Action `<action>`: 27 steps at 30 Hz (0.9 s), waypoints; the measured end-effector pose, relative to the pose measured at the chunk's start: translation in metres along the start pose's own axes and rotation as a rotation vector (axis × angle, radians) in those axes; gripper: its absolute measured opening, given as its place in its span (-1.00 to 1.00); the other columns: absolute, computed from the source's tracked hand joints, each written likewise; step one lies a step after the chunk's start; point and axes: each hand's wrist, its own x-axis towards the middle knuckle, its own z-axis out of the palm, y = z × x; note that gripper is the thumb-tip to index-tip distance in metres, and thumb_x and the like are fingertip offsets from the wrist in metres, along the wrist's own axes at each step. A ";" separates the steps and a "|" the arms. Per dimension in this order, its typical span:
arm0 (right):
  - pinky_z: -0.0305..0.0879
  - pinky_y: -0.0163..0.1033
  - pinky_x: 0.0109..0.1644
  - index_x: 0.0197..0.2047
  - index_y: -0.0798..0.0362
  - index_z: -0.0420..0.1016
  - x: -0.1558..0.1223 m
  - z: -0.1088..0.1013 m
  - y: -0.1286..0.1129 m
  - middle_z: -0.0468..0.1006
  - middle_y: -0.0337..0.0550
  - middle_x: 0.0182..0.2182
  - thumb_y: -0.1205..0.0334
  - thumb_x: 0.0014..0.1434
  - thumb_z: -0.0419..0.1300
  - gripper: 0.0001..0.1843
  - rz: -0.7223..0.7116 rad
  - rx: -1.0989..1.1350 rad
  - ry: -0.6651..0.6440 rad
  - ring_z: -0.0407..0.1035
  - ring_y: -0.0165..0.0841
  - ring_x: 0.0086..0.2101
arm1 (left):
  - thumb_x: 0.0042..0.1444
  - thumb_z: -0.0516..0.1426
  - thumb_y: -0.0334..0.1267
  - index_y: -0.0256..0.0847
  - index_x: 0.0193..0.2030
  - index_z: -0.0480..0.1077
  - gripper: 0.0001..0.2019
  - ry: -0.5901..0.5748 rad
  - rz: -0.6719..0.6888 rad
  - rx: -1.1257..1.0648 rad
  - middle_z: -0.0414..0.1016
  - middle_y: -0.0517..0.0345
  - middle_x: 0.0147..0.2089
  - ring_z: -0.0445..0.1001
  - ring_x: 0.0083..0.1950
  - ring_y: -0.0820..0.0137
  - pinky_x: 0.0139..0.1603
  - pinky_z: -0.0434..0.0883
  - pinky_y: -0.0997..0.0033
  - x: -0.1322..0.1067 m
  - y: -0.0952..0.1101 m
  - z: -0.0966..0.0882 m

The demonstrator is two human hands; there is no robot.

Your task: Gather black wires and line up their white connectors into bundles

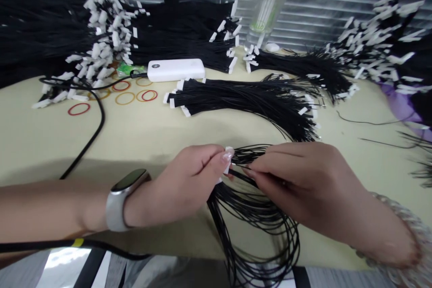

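Near the table's front edge my left hand (192,177) is closed around the white connector ends of a bundle of thin black wires (259,229). A white connector (227,166) shows by its thumb. The wires loop down to the right and hang past the table edge. My right hand (297,175), just right of it, pinches one or more of the black wires close to that connector; its fingertips are partly hidden. Behind both hands lies another wire bundle (236,99) with white connectors at its two ends.
Large wire piles (182,31) with white connectors line the back. A white power bank (176,69) with a black cable (97,130) lies left of centre, near several rubber bands (124,98). A clear bottle (268,9) stands at the back. More white-ended wires (381,40) sit right.
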 end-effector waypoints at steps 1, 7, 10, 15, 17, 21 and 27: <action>-0.04 -0.37 -0.48 -0.40 0.07 0.38 0.000 0.000 0.000 0.31 -0.28 -0.58 0.32 0.09 0.03 -0.88 0.001 0.003 0.008 0.12 -0.56 -0.54 | 0.18 -0.19 -0.16 -0.24 -0.56 0.05 -0.67 0.006 -0.004 0.000 0.06 0.31 -0.56 0.05 -0.51 0.57 -0.48 0.08 0.54 0.000 0.000 0.000; -0.09 -0.35 -0.49 -0.53 0.11 0.29 0.000 -0.001 0.000 0.21 -0.30 -0.65 0.31 0.07 0.04 -0.83 -0.001 0.011 0.000 0.04 -0.57 -0.58 | 0.17 -0.17 -0.19 -0.24 -0.59 0.04 -0.67 0.023 0.013 0.020 0.07 0.30 -0.59 0.04 -0.54 0.56 -0.52 0.07 0.55 -0.002 0.003 0.001; -0.10 -0.34 -0.49 -0.55 0.12 0.25 0.000 -0.001 0.000 0.19 -0.30 -0.65 0.32 0.07 0.03 -0.82 -0.014 0.024 -0.021 0.02 -0.57 -0.58 | 0.17 -0.16 -0.18 -0.24 -0.59 0.04 -0.67 0.022 0.017 0.027 0.06 0.31 -0.59 0.03 -0.54 0.57 -0.52 0.06 0.55 -0.002 0.004 0.001; -0.11 -0.35 -0.50 -0.57 0.12 0.20 0.001 -0.002 -0.001 0.16 -0.30 -0.66 0.33 0.07 0.02 -0.80 -0.010 0.021 -0.037 -0.01 -0.57 -0.59 | 0.17 -0.16 -0.15 -0.25 -0.59 0.03 -0.66 -0.005 -0.001 0.053 0.04 0.32 -0.59 0.02 -0.54 0.59 -0.53 0.05 0.56 0.000 0.001 0.001; -0.12 -0.35 -0.50 -0.57 0.12 0.20 0.000 -0.002 -0.001 0.14 -0.31 -0.66 0.32 0.07 0.03 -0.80 -0.011 0.024 -0.020 -0.02 -0.57 -0.59 | 0.17 -0.16 -0.15 -0.25 -0.58 0.03 -0.66 -0.002 -0.003 0.059 0.05 0.32 -0.59 0.03 -0.54 0.59 -0.53 0.05 0.57 0.000 0.000 0.001; -0.11 -0.35 -0.48 -0.50 0.11 0.27 -0.001 -0.002 0.000 0.18 -0.31 -0.64 0.31 0.08 0.03 -0.85 -0.036 0.049 -0.023 0.00 -0.57 -0.57 | 0.17 -0.16 -0.15 -0.25 -0.58 0.03 -0.66 0.001 0.000 0.058 0.05 0.32 -0.59 0.02 -0.54 0.59 -0.55 0.04 0.56 -0.002 0.000 0.000; -0.14 -0.32 -0.46 -0.53 0.13 0.20 0.000 -0.001 0.003 0.18 -0.29 -0.62 0.35 0.10 0.00 -0.82 -0.089 0.006 -0.080 -0.03 -0.54 -0.55 | 0.17 -0.17 -0.12 -0.25 -0.56 0.04 -0.66 -0.035 -0.019 0.086 0.08 0.31 -0.58 0.04 -0.53 0.58 -0.53 0.05 0.55 -0.002 0.001 0.000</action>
